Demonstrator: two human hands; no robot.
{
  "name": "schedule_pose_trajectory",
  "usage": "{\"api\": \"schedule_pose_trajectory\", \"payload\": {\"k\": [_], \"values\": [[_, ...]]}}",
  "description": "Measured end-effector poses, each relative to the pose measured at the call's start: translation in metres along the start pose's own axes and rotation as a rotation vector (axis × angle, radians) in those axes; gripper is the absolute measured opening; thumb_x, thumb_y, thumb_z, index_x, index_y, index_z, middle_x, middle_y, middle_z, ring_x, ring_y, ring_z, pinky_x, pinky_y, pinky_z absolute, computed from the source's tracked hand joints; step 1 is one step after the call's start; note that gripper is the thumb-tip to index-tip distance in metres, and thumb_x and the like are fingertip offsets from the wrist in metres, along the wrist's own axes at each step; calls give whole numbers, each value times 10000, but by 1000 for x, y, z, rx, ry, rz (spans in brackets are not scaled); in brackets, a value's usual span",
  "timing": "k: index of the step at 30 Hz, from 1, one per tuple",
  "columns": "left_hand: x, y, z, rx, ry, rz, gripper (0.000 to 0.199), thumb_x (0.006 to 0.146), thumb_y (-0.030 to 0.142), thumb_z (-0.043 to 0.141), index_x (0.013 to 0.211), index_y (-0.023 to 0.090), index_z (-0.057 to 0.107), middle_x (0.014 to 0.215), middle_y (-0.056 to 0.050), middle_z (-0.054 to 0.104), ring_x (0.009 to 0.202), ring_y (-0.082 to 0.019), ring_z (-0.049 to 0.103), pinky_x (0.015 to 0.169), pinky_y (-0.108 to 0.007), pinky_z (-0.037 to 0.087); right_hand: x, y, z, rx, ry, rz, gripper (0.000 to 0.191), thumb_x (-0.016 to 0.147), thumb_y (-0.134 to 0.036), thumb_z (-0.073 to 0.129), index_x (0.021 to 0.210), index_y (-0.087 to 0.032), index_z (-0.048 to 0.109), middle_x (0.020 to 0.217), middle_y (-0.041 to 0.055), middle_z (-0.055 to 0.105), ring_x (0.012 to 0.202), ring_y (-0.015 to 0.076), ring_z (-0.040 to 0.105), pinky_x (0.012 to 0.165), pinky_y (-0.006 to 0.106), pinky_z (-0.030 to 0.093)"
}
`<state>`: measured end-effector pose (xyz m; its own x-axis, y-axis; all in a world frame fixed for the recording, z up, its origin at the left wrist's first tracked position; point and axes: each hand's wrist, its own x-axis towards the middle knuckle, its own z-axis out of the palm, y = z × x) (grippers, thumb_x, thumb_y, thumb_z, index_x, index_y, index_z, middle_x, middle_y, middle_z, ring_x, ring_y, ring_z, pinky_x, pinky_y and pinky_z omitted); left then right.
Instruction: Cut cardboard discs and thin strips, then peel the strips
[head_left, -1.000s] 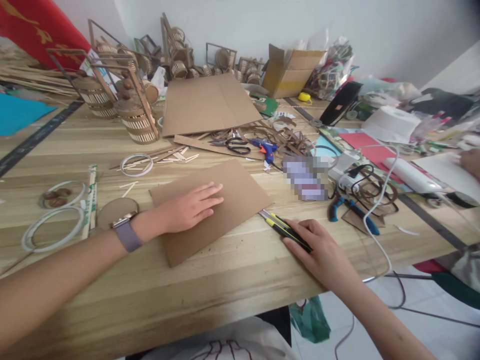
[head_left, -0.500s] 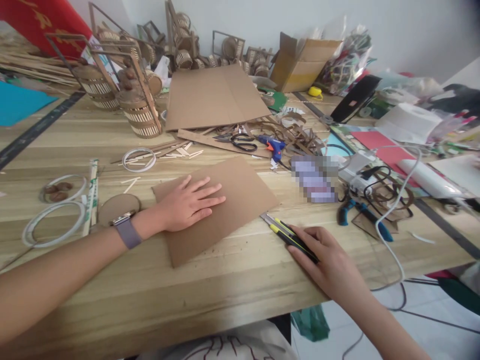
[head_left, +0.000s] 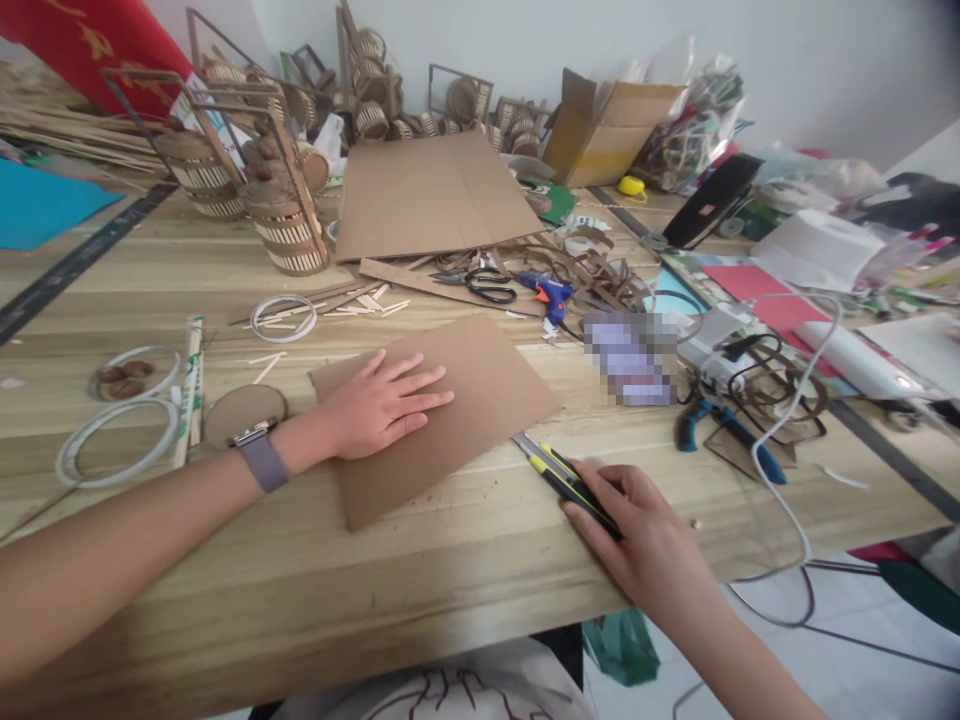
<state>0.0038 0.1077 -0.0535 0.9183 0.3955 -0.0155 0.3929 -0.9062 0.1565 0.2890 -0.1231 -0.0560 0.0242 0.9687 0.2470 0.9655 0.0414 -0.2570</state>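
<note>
My left hand point(head_left: 386, 403) lies flat with fingers spread on a brown cardboard sheet point(head_left: 487, 370) in the middle of the wooden table. A watch on a purple band is round that wrist. My right hand point(head_left: 645, 530) is closed around a black and yellow utility knife point(head_left: 570, 482). The knife's blade is out and points to the upper left, its tip by the sheet's lower right edge; whether it touches the cardboard I cannot tell. Beside my left wrist lies a cardboard disc point(head_left: 246, 412), partly behind the forearm.
Past the sheet lie black scissors point(head_left: 491, 287), a blue glue gun point(head_left: 550, 293) and a larger cardboard panel point(head_left: 435, 195). Tape rings point(head_left: 120, 440) are on the left, with small wooden buckets point(head_left: 285, 225) behind. Blue-handled pliers point(head_left: 739, 440) and a white cable point(head_left: 780, 425) lie on the right.
My right hand and the knife have moved slightly left and down, along the sheet's lower right edge. My left hand stays flat on the cardboard. The view has shifted a little.
</note>
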Motion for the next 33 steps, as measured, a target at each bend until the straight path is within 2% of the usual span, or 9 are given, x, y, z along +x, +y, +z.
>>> {"api": "schedule_pose_trajectory", "payload": {"k": [7, 12, 22, 29, 33], "values": [[0, 2, -1, 2, 1, -14, 467, 1065, 443, 253, 1503, 371, 397, 1616, -15, 314, 1499, -329, 234, 1150, -695, 120, -4, -8, 1, 22, -14, 3, 414, 987, -420, 473, 1304, -199, 622, 986, 100, 619, 894, 245, 675, 771, 365, 602], [0, 4, -2, 7, -5, -28, 459, 1067, 435, 255, 1500, 374, 394, 1613, -10, 322, 1499, -331, 235, 1127, -736, 109, -6, -22, 2, 56, -52, -96, 399, 987, -381, 486, 1334, -220, 599, 964, 95, 629, 853, 229, 693, 720, 346, 617], [-1, 3, -1, -29, 1, -44, 447, 1067, 450, 274, 1499, 412, 381, 1616, 9, 319, 1508, -310, 209, 1138, -733, 25, -7, -44, 7, 24, 10, -138, 384, 998, -355, 449, 1296, -180, 618, 941, 111, 635, 805, 225, 702, 657, 326, 635], [0, 7, -5, -20, -26, -74, 445, 1065, 441, 281, 1498, 417, 380, 1618, 21, 306, 1503, -364, 188, 1088, -800, 61, -6, -53, 12, -28, 23, -169, 391, 1008, -350, 432, 1273, -137, 625, 933, 123, 632, 801, 233, 703, 654, 341, 637], [1, 9, -7, -13, -37, -108, 441, 1061, 428, 304, 1497, 430, 376, 1624, 44, 283, 1502, -393, 164, 1067, -823, 78, -13, -51, 14, -9, -7, -187, 405, 995, -339, 472, 1323, -134, 595, 954, 124, 627, 829, 230, 693, 682, 323, 632]]}}
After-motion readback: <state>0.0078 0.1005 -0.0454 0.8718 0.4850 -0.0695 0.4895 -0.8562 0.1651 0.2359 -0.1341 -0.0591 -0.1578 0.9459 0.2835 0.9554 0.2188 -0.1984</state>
